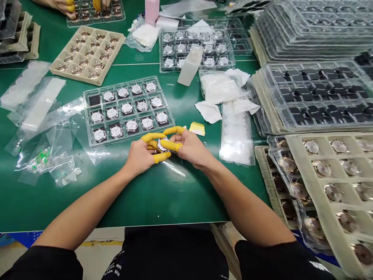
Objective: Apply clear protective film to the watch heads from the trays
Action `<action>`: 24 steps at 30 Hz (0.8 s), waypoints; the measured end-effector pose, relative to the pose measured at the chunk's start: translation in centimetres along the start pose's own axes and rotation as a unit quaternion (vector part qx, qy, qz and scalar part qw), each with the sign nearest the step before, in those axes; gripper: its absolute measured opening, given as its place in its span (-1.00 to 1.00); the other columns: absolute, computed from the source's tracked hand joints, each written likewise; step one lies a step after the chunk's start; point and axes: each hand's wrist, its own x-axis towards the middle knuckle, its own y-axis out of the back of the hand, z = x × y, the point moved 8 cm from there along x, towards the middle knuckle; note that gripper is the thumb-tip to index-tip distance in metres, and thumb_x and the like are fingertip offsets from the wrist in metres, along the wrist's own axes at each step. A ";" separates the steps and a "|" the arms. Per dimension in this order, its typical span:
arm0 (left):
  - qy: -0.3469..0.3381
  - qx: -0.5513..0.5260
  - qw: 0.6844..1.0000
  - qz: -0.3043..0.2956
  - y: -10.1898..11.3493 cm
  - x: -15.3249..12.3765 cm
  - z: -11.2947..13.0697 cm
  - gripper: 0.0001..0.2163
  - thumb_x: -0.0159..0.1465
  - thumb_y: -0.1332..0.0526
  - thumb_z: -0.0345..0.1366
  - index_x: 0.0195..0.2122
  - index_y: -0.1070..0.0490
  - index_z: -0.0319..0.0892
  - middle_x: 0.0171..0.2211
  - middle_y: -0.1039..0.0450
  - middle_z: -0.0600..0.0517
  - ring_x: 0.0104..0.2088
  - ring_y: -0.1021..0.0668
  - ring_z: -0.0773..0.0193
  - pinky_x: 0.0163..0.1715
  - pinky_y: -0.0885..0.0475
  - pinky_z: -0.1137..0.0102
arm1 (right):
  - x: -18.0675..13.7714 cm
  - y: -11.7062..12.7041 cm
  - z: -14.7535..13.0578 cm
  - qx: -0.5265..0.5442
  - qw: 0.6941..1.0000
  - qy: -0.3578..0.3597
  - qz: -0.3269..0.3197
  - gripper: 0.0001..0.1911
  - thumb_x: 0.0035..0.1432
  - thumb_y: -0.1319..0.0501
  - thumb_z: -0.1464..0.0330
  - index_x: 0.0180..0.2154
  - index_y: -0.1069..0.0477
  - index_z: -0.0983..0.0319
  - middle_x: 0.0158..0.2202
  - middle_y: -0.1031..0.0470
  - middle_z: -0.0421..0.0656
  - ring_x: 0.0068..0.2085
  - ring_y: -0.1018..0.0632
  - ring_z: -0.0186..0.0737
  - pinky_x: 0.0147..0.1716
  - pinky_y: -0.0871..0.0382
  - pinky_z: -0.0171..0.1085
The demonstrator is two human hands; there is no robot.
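Note:
A small round silver watch case (pixel 162 145) is pinched between both of my hands above the green table mat (pixel 163 194). My left hand (pixel 142 152) grips it from the left, its fingers in yellow finger cots. My right hand (pixel 189 147) closes on it from the right, also in yellow cots. Just beyond my hands lies a clear plastic tray (pixel 89 116) filled with several silver watch cases; one cell at its far left corner is empty.
A beige tray (pixel 58 64) of watch cases sits far left, a second clear tray (pixel 230 58) behind. White wipes (pixel 217 89) and a white bottle (pixel 190 66) lie centre right. Stacked trays (pixel 294 140) crowd the right. Clear bags (pixel 37 101) lie left. Another person's hands (pixel 65 6) work at the top left.

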 end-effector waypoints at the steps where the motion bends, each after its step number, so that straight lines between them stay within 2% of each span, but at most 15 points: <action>1: 0.003 -0.001 1.000 0.005 0.1 0.0 0.0 -0.41 -0.10 -0.60 -0.31 0.01 -0.60 -0.17 -0.35 -0.62 0.08 -0.34 -0.65 0.35 -0.19 -0.65 0.42 | 0.3 1.3 -0.5 -0.073 0.995 0.059 0.017 -0.47 0.02 -0.51 0.00 -0.09 -0.56 0.17 -0.35 -0.57 -0.18 -0.40 -0.45 -0.27 -0.42 -0.33 -0.24; 2: 0.007 -0.004 1.000 0.010 0.1 0.0 0.0 -0.42 -0.09 -0.60 -0.31 0.01 -0.60 -0.18 -0.34 -0.63 0.07 -0.34 -0.65 0.35 -0.19 -0.65 0.43 | 0.4 2.7 -1.1 -0.155 0.979 0.127 0.043 -0.54 0.08 -0.48 0.02 -0.08 -0.62 0.16 -0.25 -0.62 -0.10 -0.31 -0.49 -0.20 -0.36 -0.36 -0.20; 4: 0.012 -0.008 1.000 0.015 0.2 0.1 0.0 -0.42 -0.07 -0.60 -0.28 0.03 -0.59 -0.18 -0.31 -0.64 0.05 -0.33 -0.65 0.35 -0.18 -0.66 0.42 | 0.3 5.1 -1.5 -0.294 0.921 0.233 0.100 -0.66 0.15 -0.45 0.08 -0.10 -0.69 0.11 -0.09 -0.66 -0.04 -0.16 -0.50 -0.08 -0.25 -0.37 -0.12; 6: 0.016 -0.001 1.000 0.013 0.1 0.1 0.1 -0.43 -0.05 -0.59 -0.27 0.04 -0.59 -0.18 -0.30 -0.64 0.04 -0.30 -0.67 0.33 -0.13 -0.67 0.39 | 0.5 6.6 -0.8 -0.362 0.884 0.272 0.117 -0.76 0.20 -0.42 0.12 -0.17 -0.72 0.09 -0.13 -0.68 -0.05 -0.18 -0.47 -0.07 -0.25 -0.33 -0.09; 8: 0.019 0.008 1.000 0.011 0.0 0.1 0.1 -0.44 -0.04 -0.59 -0.26 0.03 -0.59 -0.17 -0.31 -0.63 0.05 -0.29 -0.68 0.31 -0.10 -0.68 0.36 | 0.5 6.9 -0.3 -0.380 0.872 0.286 0.116 -0.80 0.26 -0.37 0.16 -0.24 -0.73 0.08 -0.27 -0.66 -0.08 -0.27 -0.44 -0.11 -0.31 -0.29 -0.10; 12: 0.019 0.011 1.000 0.015 0.0 0.2 0.0 -0.45 -0.03 -0.57 -0.28 0.03 -0.59 -0.17 -0.32 -0.62 0.06 -0.29 -0.67 0.32 -0.10 -0.67 0.37 | -1.1 4.9 -2.1 -0.312 0.876 0.347 0.122 -0.86 0.27 -0.38 0.21 -0.26 -0.71 0.06 -0.37 -0.60 -0.12 -0.34 -0.47 -0.15 -0.33 -0.32 -0.11; 14: 0.016 0.004 1.000 0.010 -0.1 0.2 -0.1 -0.45 -0.05 -0.57 -0.31 0.02 -0.60 -0.18 -0.32 -0.62 0.06 -0.30 -0.66 0.33 -0.11 -0.67 0.38 | -1.9 2.6 -3.3 -0.288 0.876 0.377 0.088 -0.90 0.28 -0.37 0.23 -0.25 -0.70 0.03 -0.35 -0.61 -0.13 -0.32 -0.49 -0.15 -0.29 -0.35 -0.10; 16: 0.015 -0.015 1.000 -0.001 -0.3 0.2 -0.2 -0.42 -0.10 -0.58 -0.34 0.01 -0.59 -0.20 -0.30 -0.63 0.05 -0.30 -0.66 0.32 -0.13 -0.67 0.38 | -2.5 0.4 -4.0 -0.304 0.862 0.402 0.053 -0.86 0.33 -0.31 0.27 -0.23 -0.68 0.03 -0.31 -0.63 -0.11 -0.31 -0.49 -0.14 -0.29 -0.34 -0.09; 17: 0.017 -0.025 1.000 -0.004 -0.4 0.2 -0.2 -0.41 -0.12 -0.58 -0.35 0.01 -0.59 -0.20 -0.29 -0.64 0.05 -0.30 -0.66 0.32 -0.15 -0.67 0.38 | -2.6 -0.2 -4.3 -0.318 0.852 0.413 0.056 -0.84 0.35 -0.29 0.28 -0.22 -0.67 0.05 -0.31 -0.62 -0.10 -0.31 -0.48 -0.14 -0.31 -0.32 -0.10; 20: 0.030 -0.040 0.999 0.002 -0.3 0.2 -0.3 -0.40 -0.12 -0.58 -0.36 0.02 -0.59 -0.21 -0.30 -0.64 0.04 -0.32 -0.67 0.31 -0.19 -0.67 0.40 | -3.1 -0.1 -4.5 -0.342 0.826 0.436 0.105 -0.86 0.36 -0.29 0.31 -0.21 -0.65 0.09 -0.35 -0.58 -0.10 -0.34 -0.44 -0.15 -0.34 -0.27 -0.12; 24: 0.039 -0.050 0.998 -0.016 -0.7 0.3 -0.4 -0.41 -0.14 -0.58 -0.39 0.00 -0.60 -0.23 -0.28 -0.66 0.02 -0.31 -0.68 0.31 -0.19 -0.66 0.42 | -3.3 -0.3 -4.1 -0.332 0.825 0.453 0.064 -0.89 0.34 -0.30 0.32 -0.21 -0.63 0.09 -0.36 -0.56 -0.12 -0.34 -0.45 -0.16 -0.35 -0.28 -0.13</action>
